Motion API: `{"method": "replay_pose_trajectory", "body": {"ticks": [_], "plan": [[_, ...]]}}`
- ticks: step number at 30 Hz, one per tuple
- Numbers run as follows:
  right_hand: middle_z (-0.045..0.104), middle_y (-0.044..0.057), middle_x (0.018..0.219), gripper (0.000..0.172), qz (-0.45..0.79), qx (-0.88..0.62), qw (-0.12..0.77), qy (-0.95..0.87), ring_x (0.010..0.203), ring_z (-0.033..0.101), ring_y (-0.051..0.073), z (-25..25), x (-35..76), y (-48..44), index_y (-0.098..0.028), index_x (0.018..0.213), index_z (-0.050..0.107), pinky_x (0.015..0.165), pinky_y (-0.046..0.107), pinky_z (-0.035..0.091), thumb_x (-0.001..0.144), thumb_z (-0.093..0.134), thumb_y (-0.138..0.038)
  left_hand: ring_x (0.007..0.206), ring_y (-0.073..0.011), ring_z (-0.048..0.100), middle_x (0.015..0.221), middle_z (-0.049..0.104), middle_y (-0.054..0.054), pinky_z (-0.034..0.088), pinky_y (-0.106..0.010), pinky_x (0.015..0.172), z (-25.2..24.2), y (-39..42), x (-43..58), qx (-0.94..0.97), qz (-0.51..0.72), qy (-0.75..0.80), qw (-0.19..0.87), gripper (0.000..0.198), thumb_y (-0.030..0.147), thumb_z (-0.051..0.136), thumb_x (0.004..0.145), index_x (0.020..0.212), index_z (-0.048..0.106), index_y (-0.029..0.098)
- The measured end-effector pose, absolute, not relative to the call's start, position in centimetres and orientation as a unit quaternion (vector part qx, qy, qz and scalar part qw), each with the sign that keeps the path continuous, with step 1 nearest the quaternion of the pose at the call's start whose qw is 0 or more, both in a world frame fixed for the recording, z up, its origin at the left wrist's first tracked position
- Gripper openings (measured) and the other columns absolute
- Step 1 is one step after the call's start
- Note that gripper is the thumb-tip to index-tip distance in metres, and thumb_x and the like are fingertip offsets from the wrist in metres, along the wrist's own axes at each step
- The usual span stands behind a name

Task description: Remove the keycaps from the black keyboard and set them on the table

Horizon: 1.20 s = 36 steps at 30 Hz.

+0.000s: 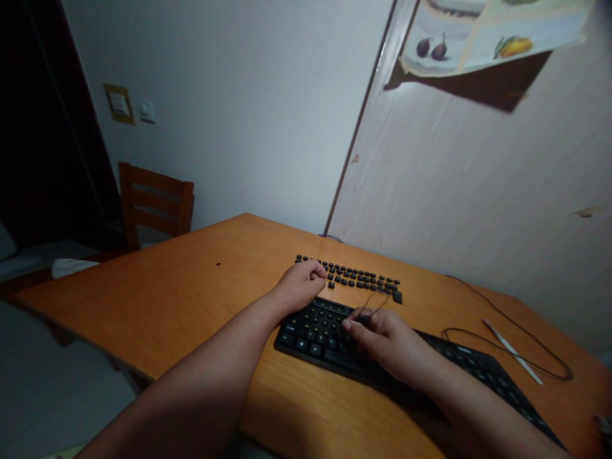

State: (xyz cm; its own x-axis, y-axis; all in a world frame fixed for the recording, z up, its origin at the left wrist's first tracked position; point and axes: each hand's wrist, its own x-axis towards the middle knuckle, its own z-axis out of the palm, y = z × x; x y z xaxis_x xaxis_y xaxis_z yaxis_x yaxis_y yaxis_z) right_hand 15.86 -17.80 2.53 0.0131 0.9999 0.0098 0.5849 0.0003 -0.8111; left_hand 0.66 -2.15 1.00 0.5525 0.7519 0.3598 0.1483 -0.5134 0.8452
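Left hand [301, 285] closed beside keycaps [363, 278], contents unclear; puller [375, 299] pinched by right hand [388, 339]. Keycaps could be scattered by a wrist nudge.

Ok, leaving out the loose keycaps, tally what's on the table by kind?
Black keyboard: 1
Wire loop tool: 1
White pen: 1
Black cable: 1
Total: 4
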Motion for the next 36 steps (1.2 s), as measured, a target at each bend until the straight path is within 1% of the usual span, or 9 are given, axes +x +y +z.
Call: {"method": "replay_pose_trajectory", "body": {"ticks": [4, 9, 13, 18, 25, 29, 32, 34, 36], "plan": [[0.046, -0.005, 0.054, 0.032, 0.316, -0.654, 0.381, -0.572, 0.047, 0.04, 0.009, 1.9, 15.5, -17.4, -0.019, 0.073, 0.055, 0.045, 0.021, 0.029, 0.082, 0.058, -0.049, 0.062, -0.0104, 0.05, 0.069, 0.058, 0.001, 0.036, -0.02, 0.055, 1.2, -2.8, 0.8, 0.798, 0.358, 0.261, 0.408, 0.014, 0.022, 0.058, 0.073, 0.084, 0.064, 0.016], [0.046, -0.007, 0.05, 0.025, 0.346, -0.658, 0.458, -0.488, 0.042, 0.039, 0.009, 1.7, 14.9, -17.2, -0.021, 0.072, 0.047, 0.042, 0.021, 0.029, 0.076, 0.062, -0.041, 0.068, -0.0116, 0.054, 0.074, 0.061, -0.001, 0.041, -0.021, 0.06, 1.2, -3.6, 1.1, 0.806, 0.322, 0.214, 0.448, 0.016, 0.02, 0.058, 0.073, 0.087, 0.064, 0.015], [0.047, -0.007, 0.047, 0.022, 0.349, -0.668, 0.476, -0.454, 0.039, 0.037, 0.008, 2.0, 15.2, -17.3, -0.021, 0.07, 0.046, 0.039, 0.02, 0.025, 0.077, 0.059, -0.037, 0.07, -0.0127, 0.057, 0.076, 0.063, -0.002, 0.044, -0.022, 0.062, 1.0, -3.9, 1.1, 0.824, 0.292, 0.18, 0.45, 0.015, 0.018, 0.058, 0.073, 0.086, 0.065, 0.015], [0.053, -0.003, 0.054, 0.025, 0.332, -0.652, 0.533, -0.425, 0.041, 0.037, 0.008, 2.5, 16.0, -17.4, -0.021, 0.069, 0.045, 0.04, 0.02, 0.024, 0.08, 0.06, -0.038, 0.073, -0.0138, 0.058, 0.078, 0.064, -0.002, 0.044, -0.023, 0.063, 1.2, -4.1, 1.0, 0.829, 0.273, 0.186, 0.451, 0.015, 0.019, 0.059, 0.072, 0.085, 0.066, 0.015], [0.05, -0.004, 0.06, 0.028, 0.222, -0.622, 0.561, -0.499, 0.053, 0.041, 0.011, 2.9, 14.9, -17.4, -0.021, 0.074, 0.049, 0.048, 0.022, 0.032, 0.086, 0.058, -0.045, 0.07, -0.0105, 0.055, 0.081, 0.063, -0.002, 0.042, -0.021, 0.063, 2.2, -5.0, 0.6, 0.786, 0.228, 0.141, 0.557, 0.028, 0.026, 0.065, 0.073, 0.099, 0.064, 0.014], [0.053, -0.002, 0.066, 0.026, 0.129, -0.613, 0.524, -0.577, 0.062, 0.049, 0.013, 2.9, 14.3, -17.5, -0.02, 0.074, 0.054, 0.058, 0.024, 0.039, 0.089, 0.055, -0.041, 0.062, -0.0077, 0.048, 0.072, 0.057, 0.001, 0.036, -0.02, 0.057, 2.5, -5.3, 0.6, 0.766, 0.238, 0.139, 0.581, 0.022, 0.024, 0.064, 0.074, 0.093, 0.063, 0.013], [0.063, 0.002, 0.082, 0.021, 0.093, -0.595, 0.515, -0.61, 0.073, 0.058, 0.016, 2.6, 14.4, -17.5, -0.021, 0.092, 0.063, 0.065, 0.026, 0.046, 0.092, 0.051, -0.038, 0.061, -0.0071, 0.046, 0.07, 0.053, 0.003, 0.033, -0.019, 0.055, 2.2, -5.0, 0.8, 0.758, 0.253, 0.145, 0.583, 0.018, 0.019, 0.062, 0.072, 0.089, 0.06, 0.013], [0.067, 0.005, 0.096, 0.026, 0.07, -0.584, 0.521, -0.619, 0.078, 0.062, 0.017, 2.3, 14.9, -17.3, -0.023, 0.111, 0.062, 0.069, 0.029, 0.049, 0.094, 0.048, -0.036, 0.06, -0.0069, 0.046, 0.069, 0.053, 0.004, 0.032, -0.019, 0.054, 1.8, -4.7, 1.0, 0.753, 0.257, 0.145, 0.588, 0.025, 0.017, 0.063, 0.071, 0.096, 0.057, 0.014], [0.067, 0.007, 0.104, 0.028, 0.023, -0.574, 0.505, -0.645, 0.085, 0.064, 0.018, 2.0, 15.6, -17.1, -0.024, 0.118, 0.06, 0.075, 0.031, 0.051, 0.094, 0.048, -0.032, 0.058, -0.0066, 0.046, 0.07, 0.053, 0.005, 0.031, -0.019, 0.053, 1.5, -4.5, 1.0, 0.745, 0.26, 0.145, 0.597, 0.033, 0.018, 0.063, 0.071, 0.103, 0.054, 0.015]]}}
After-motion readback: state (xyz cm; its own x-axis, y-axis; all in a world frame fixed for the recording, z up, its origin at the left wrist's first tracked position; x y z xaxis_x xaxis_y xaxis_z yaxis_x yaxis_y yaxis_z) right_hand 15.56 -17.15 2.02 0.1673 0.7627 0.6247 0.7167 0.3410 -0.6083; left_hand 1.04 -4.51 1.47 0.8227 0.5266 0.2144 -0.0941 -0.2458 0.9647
